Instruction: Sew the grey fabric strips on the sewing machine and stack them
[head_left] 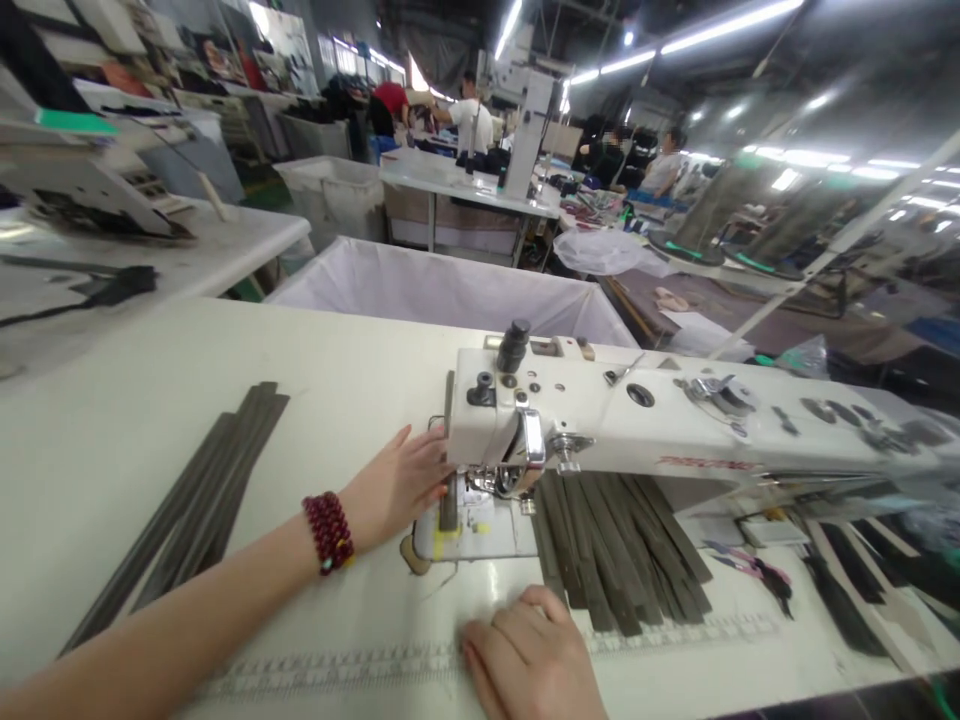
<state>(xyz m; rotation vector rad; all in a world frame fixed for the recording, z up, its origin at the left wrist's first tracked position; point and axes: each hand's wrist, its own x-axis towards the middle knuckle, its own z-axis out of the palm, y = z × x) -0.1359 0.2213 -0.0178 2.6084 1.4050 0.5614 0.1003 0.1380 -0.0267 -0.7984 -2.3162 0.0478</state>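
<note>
My left hand (405, 475) lies with its fingers stretched out against a dark grey-brown fabric strip (448, 512), left of the needle area of a white sewing machine (622, 420). Part of its fingertips is hidden behind the machine head. The strip runs lengthwise over the metal needle plate (495, 540). Nearer to me, my right hand (532, 655) rests on the tabletop with curled fingers; whatever they may hold is hidden. Beyond it, a fanned pile of similar strips (611, 550) sits under the machine arm. More strips (217, 480) lie to the left.
A printed measuring scale (360, 665) crosses the front of the white table (337, 350). Small pink-handled snippers (750, 572) and dark and pale pieces (844, 600) lie at right. Behind the table stands a cloth-lined bin (450, 285). Several people work farther back.
</note>
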